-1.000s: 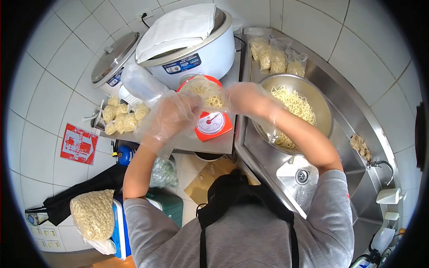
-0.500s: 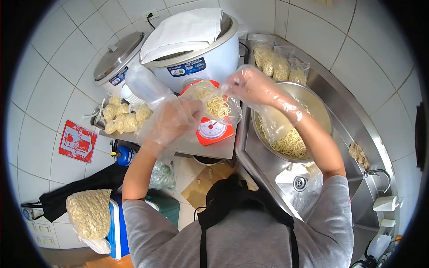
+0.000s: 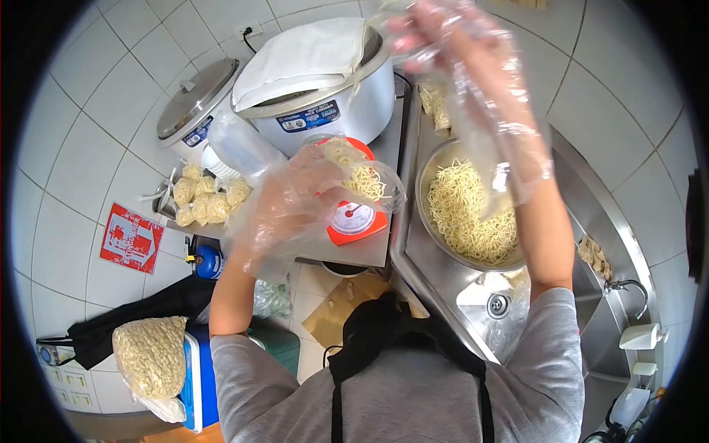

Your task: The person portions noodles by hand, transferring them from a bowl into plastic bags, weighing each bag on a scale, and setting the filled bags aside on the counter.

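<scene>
My left hand (image 3: 306,184), in a loose clear plastic glove, grips a clear plastic bag of noodles (image 3: 365,182). The bag's mouth faces right, and yellow noodles show inside. It overlaps the red kitchen scale (image 3: 357,230), whose round dial stays visible below. High at the top of the view, my right hand (image 3: 461,37) is raised in another clear glove, blurred, its fingers apart. A thin pale strand trails to the left of its fingers. Below the right forearm sits a large metal bowl (image 3: 422,210) heaped with noodles (image 3: 469,214).
A rice cooker (image 3: 325,133) topped with a white cloth (image 3: 299,63) stands behind the scale, with a second lidded cooker (image 3: 193,103) to its left. Small knotted bags (image 3: 210,196) lie left of my left hand. More noodle bags (image 3: 436,103) stand behind the bowl. A sink drain (image 3: 498,305) is nearer me.
My right hand has left the bag's rim and swung up and right, its fingers spreading. The left hand keeps the bag over the scale. More of the noodles in the bowl are uncovered.
</scene>
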A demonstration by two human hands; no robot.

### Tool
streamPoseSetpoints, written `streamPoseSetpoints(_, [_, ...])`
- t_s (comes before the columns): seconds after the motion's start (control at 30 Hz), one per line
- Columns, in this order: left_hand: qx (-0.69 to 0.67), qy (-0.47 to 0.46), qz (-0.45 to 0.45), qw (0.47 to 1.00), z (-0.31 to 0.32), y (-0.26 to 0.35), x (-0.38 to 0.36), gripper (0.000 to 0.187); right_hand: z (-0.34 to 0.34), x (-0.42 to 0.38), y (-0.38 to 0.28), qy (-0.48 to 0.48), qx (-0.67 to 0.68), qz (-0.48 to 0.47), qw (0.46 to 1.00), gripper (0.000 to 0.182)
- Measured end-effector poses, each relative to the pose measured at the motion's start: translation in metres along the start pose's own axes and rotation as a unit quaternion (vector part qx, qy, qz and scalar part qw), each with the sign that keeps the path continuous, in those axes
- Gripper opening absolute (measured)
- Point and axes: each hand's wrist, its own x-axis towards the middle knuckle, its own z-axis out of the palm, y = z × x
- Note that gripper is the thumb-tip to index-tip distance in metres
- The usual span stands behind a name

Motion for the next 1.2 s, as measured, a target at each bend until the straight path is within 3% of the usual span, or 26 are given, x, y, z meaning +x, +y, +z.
streamPoseSetpoints(0.03, [-0.032, -0.004, -0.045, 0.998, -0.005, 0.004, -0.001, 0.019, -0.002, -0.002, -0.015, -0.001, 0.056, 0.002, 0.998, 0.018])
streamPoseSetpoints(0.07, [-0.033, -0.005, -0.047, 0.998, -0.009, 0.006, -0.003, 0.019, -0.006, 0.0, -0.028, 0.037, 0.025, -0.009, 0.999, 0.024])
streamPoseSetpoints(0.1, [-0.021, 0.012, -0.069, 0.997, -0.012, 0.008, -0.004, 0.02, -0.019, 0.001, -0.024, 0.039, -0.069, -0.068, 0.995, 0.026])
streamPoseSetpoints(0.17, [-0.009, 0.03, -0.09, 0.995, -0.02, 0.008, -0.008, 0.02, -0.03, -0.006, -0.039, 0.114, -0.166, -0.06, 0.978, 0.025])
streamPoseSetpoints(0.2, [-0.006, 0.028, -0.108, 0.994, -0.025, 0.007, -0.01, 0.02, -0.045, -0.01, -0.041, 0.114, -0.167, -0.059, 0.978, 0.025])
streamPoseSetpoints(0.27, [-0.004, 0.027, -0.125, 0.992, -0.031, 0.008, -0.012, 0.021, -0.081, -0.018, -0.039, 0.016, -0.332, 0.049, 0.942, 0.027])
streamPoseSetpoints(0.3, [-0.008, 0.028, -0.123, 0.992, -0.033, 0.01, -0.014, 0.021, -0.097, -0.023, -0.03, 0.016, -0.332, 0.05, 0.942, 0.027])
streamPoseSetpoints(0.37, [-0.013, 0.027, -0.12, 0.992, -0.029, 0.017, -0.017, 0.022, -0.114, -0.034, -0.01, -0.1, -0.531, 0.147, 0.829, 0.029])
streamPoseSetpoints(0.43, [-0.092, -0.034, -0.154, 0.983, -0.014, 0.022, -0.016, 0.021, -0.097, -0.048, 0.008, -0.167, -0.63, 0.229, 0.724, 0.039])
streamPoseSetpoints(0.47, [-0.091, -0.035, -0.149, 0.984, -0.005, 0.019, -0.017, 0.021, -0.095, -0.052, 0.036, -0.227, -0.607, 0.255, 0.717, 0.049])
streamPoseSetpoints(0.5, [-0.021, -0.076, -0.096, 0.992, 0.008, 0.012, -0.019, 0.02, -0.079, -0.067, 0.061, -0.273, -0.678, 0.153, 0.665, 0.049])
streamPoseSetpoints(0.53, [0.052, -0.116, -0.043, 0.991, 0.02, 0.004, -0.021, 0.02, -0.068, -0.079, 0.086, -0.305, -0.65, 0.152, 0.679, 0.047])
streamPoseSetpoints(0.6, [0.1, -0.109, -0.022, 0.989, 0.035, -0.031, -0.02, 0.02, -0.05, -0.078, 0.12, -0.336, -0.621, 0.146, 0.693, 0.046])
streamPoseSetpoints(0.67, [0.148, -0.099, -0.002, 0.984, 0.022, -0.048, -0.019, 0.021, -0.039, -0.053, 0.141, -0.245, -0.636, 0.209, 0.701, 0.039])
streamPoseSetpoints(0.7, [0.168, -0.043, -0.026, 0.985, 0.01, -0.052, -0.017, 0.02, -0.036, -0.04, 0.149, -0.241, -0.638, 0.204, 0.702, 0.039])
streamPoseSetpoints(0.73, [0.185, 0.015, -0.05, 0.981, 0.002, -0.053, -0.013, 0.019, -0.03, -0.026, 0.151, -0.229, -0.649, 0.108, 0.717, 0.034])
streamPoseSetpoints(0.77, [0.183, 0.018, -0.05, 0.982, -0.001, -0.051, -0.011, 0.019, -0.028, -0.02, 0.152, -0.22, -0.653, 0.014, 0.725, 0.029])
streamPoseSetpoints(0.8, [0.2, -0.002, -0.071, 0.977, -0.003, -0.05, -0.014, 0.016, -0.031, -0.022, 0.15, -0.266, -0.683, -0.011, 0.68, 0.024])
streamPoseSetpoints(0.83, [0.217, -0.02, -0.093, 0.972, -0.004, -0.05, -0.017, 0.013, -0.028, -0.022, 0.144, -0.27, -0.682, -0.01, 0.68, 0.024])
streamPoseSetpoints(0.9, [0.179, 0.007, -0.076, 0.981, -0.001, -0.051, -0.02, 0.013, -0.022, -0.014, 0.134, -0.205, -0.703, 0.135, 0.668, 0.023])
streamPoseSetpoints(1.03, [0.129, 0.019, -0.064, 0.989, 0.009, -0.045, -0.023, 0.014, -0.036, -0.025, 0.138, -0.208, -0.674, 0.102, 0.702, 0.027])
streamPoseSetpoints(1.1, [0.074, 0.009, -0.074, 0.994, 0.013, -0.048, -0.025, 0.016, -0.037, -0.022, 0.124, -0.254, -0.633, 0.234, 0.693, 0.035])
streamPoseSetpoints(1.2, [-0.008, -0.027, -0.079, 0.997, 0.012, -0.038, -0.024, 0.019, -0.048, -0.029, 0.106, -0.281, -0.599, 0.246, 0.709, 0.044])
